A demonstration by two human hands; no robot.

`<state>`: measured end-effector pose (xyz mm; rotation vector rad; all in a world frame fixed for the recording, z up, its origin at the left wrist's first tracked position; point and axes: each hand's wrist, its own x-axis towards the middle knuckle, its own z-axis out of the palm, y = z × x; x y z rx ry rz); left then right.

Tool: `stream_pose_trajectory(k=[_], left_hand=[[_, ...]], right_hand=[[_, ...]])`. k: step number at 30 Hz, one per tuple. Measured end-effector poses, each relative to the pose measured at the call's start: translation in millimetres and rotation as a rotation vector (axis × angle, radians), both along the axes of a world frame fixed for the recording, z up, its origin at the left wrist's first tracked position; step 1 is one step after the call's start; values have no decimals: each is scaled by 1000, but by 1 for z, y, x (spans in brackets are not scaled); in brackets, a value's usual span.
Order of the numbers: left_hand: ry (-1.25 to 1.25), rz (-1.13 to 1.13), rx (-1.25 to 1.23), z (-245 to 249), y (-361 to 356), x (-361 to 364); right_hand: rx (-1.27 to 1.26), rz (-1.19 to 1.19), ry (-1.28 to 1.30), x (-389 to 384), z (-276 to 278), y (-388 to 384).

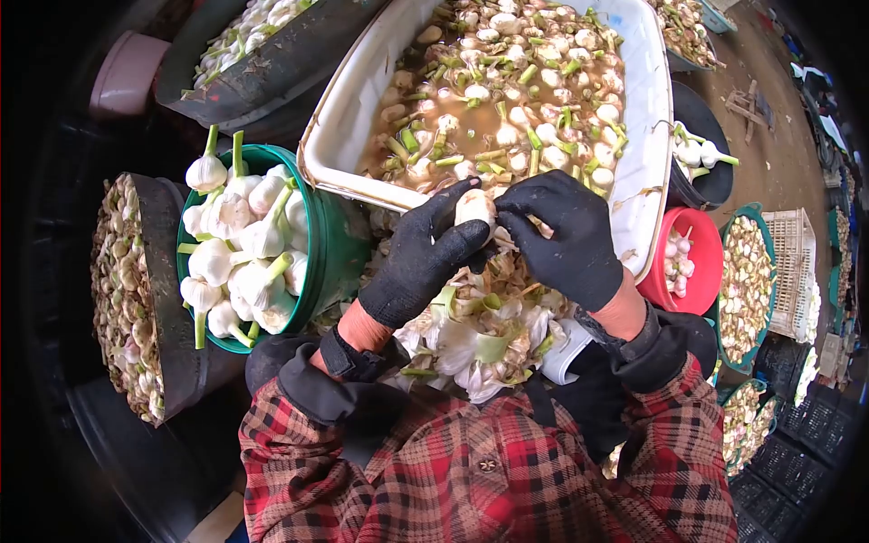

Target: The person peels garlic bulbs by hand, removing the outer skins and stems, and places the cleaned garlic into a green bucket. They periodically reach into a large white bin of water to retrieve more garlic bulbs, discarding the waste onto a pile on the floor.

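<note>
Between my two black-gloved hands, at the near edge of a white tub, is a garlic bulb. My left hand is wrapped round the bulb, thumb on its near side. Against the bulb's right side, my right hand has its fingers pinched together; what they grip, if anything, is hidden. Below both hands lies a heap of loose, papery garlic skins. Brown water with many floating bulbs and cut stems fills the tub.
A green bucket of white garlic stands left, beside a dark container of dirtier bulbs. Another dark container is at upper left. On the right are a red bowl, a green basket, a black bucket and a cream crate.
</note>
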<state>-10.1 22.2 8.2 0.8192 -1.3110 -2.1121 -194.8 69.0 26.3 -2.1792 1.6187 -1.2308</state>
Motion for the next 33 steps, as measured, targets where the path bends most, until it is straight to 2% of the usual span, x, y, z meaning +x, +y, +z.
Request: stream_pose_trajectory(k=[3,5,6,8,10,12,13,15,18,19,20,22,24,26,27,30,32,33], left_hand=[[-82,-50,1,5,-2,2],[-303,-185,-69,10,-5,3],[-304,-187,-67,8,-3,2],[-286,-111,-533,2,2,1],[-322,-136,-487,9,4,2],[-264,-87,-893,6,5,4],[-263,-87,-896,8,5,5],[-338,-167,-616,14,3,6],[-263,-97,-560,4,3,2],[-169,64,-621,-7,7,-5],[-169,64,-625,-13,9,-4],[-421,19,-634,-13,11,-4],[-430,66,-701,-9,15,-7],[-338,147,-1014,-4,17,-8],[-288,150,-1050,4,18,-10],[-201,89,-1052,8,28,-9],[-237,32,-1042,8,31,-6],[-138,28,-828,6,30,-5]], right_hand=[[-26,-14,142,2,-1,3],[-20,0,139,2,-4,5],[-14,15,137,2,-6,7],[50,6,49,2,-9,8],[110,-5,-38,2,-10,8],[242,2,-162,0,-8,7],[240,1,-161,0,-7,8],[402,-32,-315,-2,-3,7],[364,-6,-415,-6,-10,7],[362,-4,-413,-5,-9,8],[348,-15,-325,-2,-8,10],[331,-28,-240,1,-10,12],[315,-66,-177,3,-19,11],[328,-109,-149,1,-25,9],[312,-141,-175,-1,-31,6],[325,-180,-196,-4,-35,3],[308,-203,-156,-6,-41,2],[330,-225,-126,-8,-43,2]])
